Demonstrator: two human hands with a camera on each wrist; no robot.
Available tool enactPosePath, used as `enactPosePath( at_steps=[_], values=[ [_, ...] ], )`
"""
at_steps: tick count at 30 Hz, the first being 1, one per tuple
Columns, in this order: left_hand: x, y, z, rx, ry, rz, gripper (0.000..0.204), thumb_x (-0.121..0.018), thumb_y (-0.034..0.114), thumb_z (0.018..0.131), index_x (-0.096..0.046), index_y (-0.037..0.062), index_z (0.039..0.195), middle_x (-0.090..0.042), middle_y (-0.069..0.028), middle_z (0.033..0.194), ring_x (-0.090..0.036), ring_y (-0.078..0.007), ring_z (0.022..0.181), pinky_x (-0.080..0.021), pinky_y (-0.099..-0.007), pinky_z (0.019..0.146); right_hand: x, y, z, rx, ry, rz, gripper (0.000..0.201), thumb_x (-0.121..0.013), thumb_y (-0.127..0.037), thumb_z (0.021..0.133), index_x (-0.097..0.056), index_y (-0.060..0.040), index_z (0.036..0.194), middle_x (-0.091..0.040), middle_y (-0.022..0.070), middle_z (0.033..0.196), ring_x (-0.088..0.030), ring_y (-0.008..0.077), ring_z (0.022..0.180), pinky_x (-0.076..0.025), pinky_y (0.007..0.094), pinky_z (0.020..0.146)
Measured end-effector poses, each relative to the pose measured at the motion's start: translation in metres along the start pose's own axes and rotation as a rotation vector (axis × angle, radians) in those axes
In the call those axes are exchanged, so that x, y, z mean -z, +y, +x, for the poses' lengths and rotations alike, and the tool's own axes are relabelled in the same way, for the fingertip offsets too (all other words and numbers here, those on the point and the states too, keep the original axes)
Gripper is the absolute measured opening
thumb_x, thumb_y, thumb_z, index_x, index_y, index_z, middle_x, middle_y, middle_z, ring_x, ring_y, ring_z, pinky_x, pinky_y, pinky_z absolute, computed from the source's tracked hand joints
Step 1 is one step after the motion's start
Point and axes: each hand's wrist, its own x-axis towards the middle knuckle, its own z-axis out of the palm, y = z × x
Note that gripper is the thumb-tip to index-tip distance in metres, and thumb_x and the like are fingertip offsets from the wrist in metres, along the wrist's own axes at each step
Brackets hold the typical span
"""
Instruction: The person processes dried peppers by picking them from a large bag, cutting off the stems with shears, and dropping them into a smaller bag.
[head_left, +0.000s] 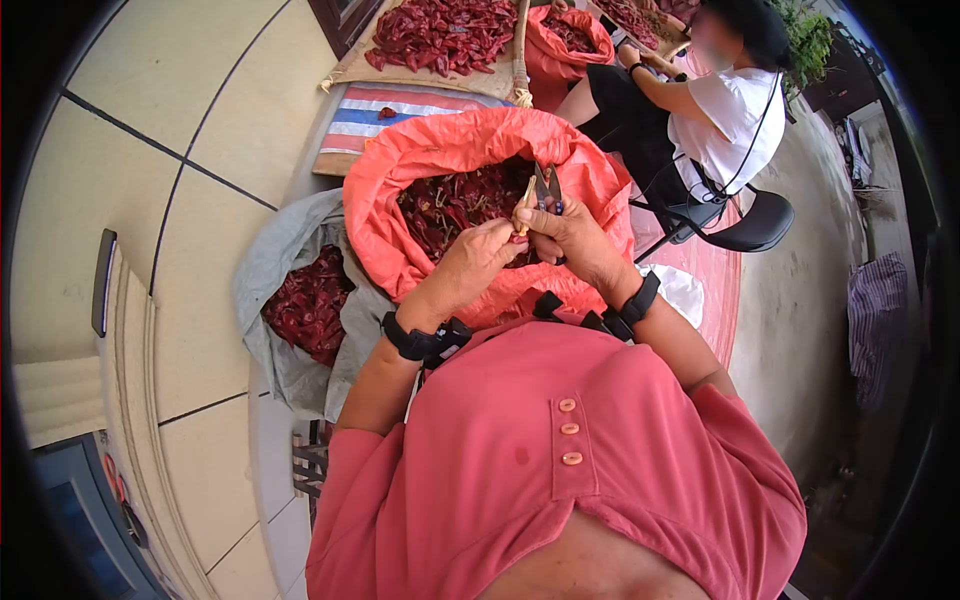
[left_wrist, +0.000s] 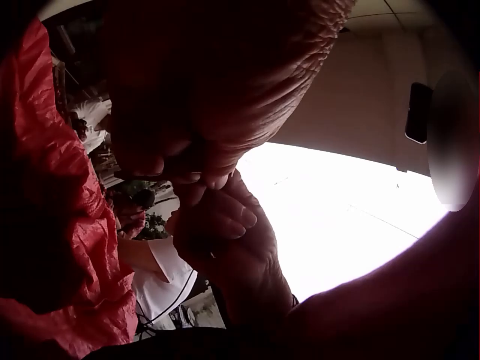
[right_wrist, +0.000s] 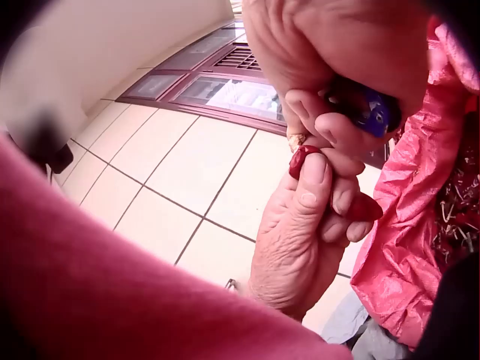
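Over the open mouth of a red woven sack (head_left: 375, 235), both hands meet close together. My left hand (head_left: 470, 258) pinches a dried red chili (right_wrist: 364, 208) between thumb and fingers; its red end (right_wrist: 301, 160) shows beside the thumb in the right wrist view. In my right hand (head_left: 580, 240) is a pair of small snips (head_left: 548, 190), blades pointing away from me and spread apart. Part of their blue handle (right_wrist: 375, 112) shows under the palm. A pale yellowish piece (head_left: 525, 195) stands at the right fingertips, close to the chili. Dried chilies with stems (head_left: 440, 210) fill the sack below.
To the left stands a grey sack (head_left: 270, 235) holding red chilies (head_left: 310, 305). A tray of chilies (head_left: 440, 35) lies beyond, near a striped sheet (head_left: 370, 125) and another red sack (head_left: 545, 65). A person (head_left: 725, 110) sits on a black folding chair (head_left: 755, 220) at the right.
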Motion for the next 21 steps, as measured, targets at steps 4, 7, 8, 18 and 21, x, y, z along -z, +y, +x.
enactPosePath(
  at_steps=[4, 7, 8, 18, 21],
  values=[
    [-0.004, 0.005, -0.002, -0.011, 0.048, -0.078, 0.018, -0.058, 0.01, 0.091, -0.057, -0.0031, 0.103, -0.057, -0.0145, 0.09, -0.06, -0.0281, 0.081, -0.048, -0.0348, 0.072, 0.011, 0.007, 0.0, -0.098, -0.133, 0.323, 0.012, -0.058, -0.019, 0.096, -0.057, -0.0078, 0.096, -0.051, -0.0035, 0.072, -0.033, 0.0038, 0.043, -0.03, 0.0205, 0.042],
    [-0.003, -0.001, -0.006, 0.003, 0.009, -0.017, 0.02, -0.06, 0.008, 0.089, -0.057, -0.0009, 0.106, -0.057, -0.0137, 0.09, -0.06, -0.0278, 0.082, -0.048, -0.0348, 0.073, 0.02, 0.011, -0.003, -0.116, -0.141, 0.449, 0.013, -0.057, -0.017, 0.095, -0.055, -0.0077, 0.104, -0.055, -0.0009, 0.084, -0.038, 0.0037, 0.045, -0.031, 0.0191, 0.041],
    [-0.003, -0.004, -0.009, -0.002, 0.011, 0.025, 0.021, -0.061, 0.008, 0.088, -0.057, 0.0003, 0.107, -0.056, -0.0131, 0.091, -0.06, -0.0274, 0.083, -0.048, -0.0347, 0.073, 0.02, 0.01, -0.007, -0.093, -0.065, 0.369, 0.013, -0.058, -0.016, 0.095, -0.055, -0.0077, 0.104, -0.055, -0.0007, 0.084, -0.039, 0.0039, 0.046, -0.031, 0.019, 0.041],
    [0.076, -0.065, -0.139, 0.552, 0.499, 0.67, 0.03, -0.064, 0.006, 0.083, -0.058, 0.0076, 0.112, -0.054, -0.0136, 0.103, -0.058, -0.0321, 0.094, -0.048, -0.0399, 0.08, 0.145, 0.064, -0.097, 0.307, 0.969, -0.474, 0.002, -0.061, -0.005, 0.088, -0.06, -0.0044, 0.09, -0.056, -0.0005, 0.076, -0.052, 0.0078, 0.066, -0.045, 0.023, 0.063],
    [0.095, -0.095, -0.188, 0.725, 0.499, 0.759, 0.031, -0.063, 0.005, 0.084, -0.057, 0.0071, 0.114, -0.054, -0.0128, 0.106, -0.057, -0.0317, 0.096, -0.048, -0.0395, 0.082, 0.206, 0.125, -0.132, 0.206, 1.058, -0.621, 0.009, -0.06, -0.006, 0.086, -0.061, -0.0028, 0.094, -0.059, 0.0, 0.079, -0.056, 0.0081, 0.066, -0.044, 0.0227, 0.054]
  ],
)
